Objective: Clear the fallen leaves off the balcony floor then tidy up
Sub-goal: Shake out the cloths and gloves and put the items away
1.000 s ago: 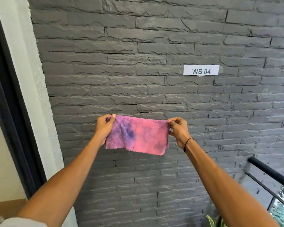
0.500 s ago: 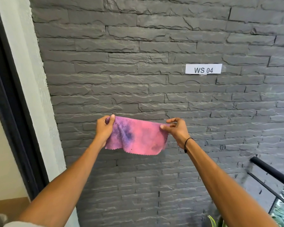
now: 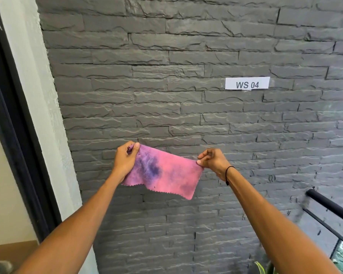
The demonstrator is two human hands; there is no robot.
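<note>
Grey stone wall [image 3: 186,56] fills the background, with a white label [image 3: 247,83] reading "WS 04" stuck to it. A pink cloth [image 3: 166,173] is held out flat before the wall: its upper left corner is gripped by the left hand [image 3: 125,161], and its upper right corner is pinched between thumb and fingers of the right hand [image 3: 212,161]. A black rail [image 3: 329,204] is seen at lower right.

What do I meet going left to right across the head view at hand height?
Dark door frame → pale plaster edge → left hand, its grip on one top corner → pink cloth → right hand pinching the other corner → black wristband → grey stone wall.
</note>
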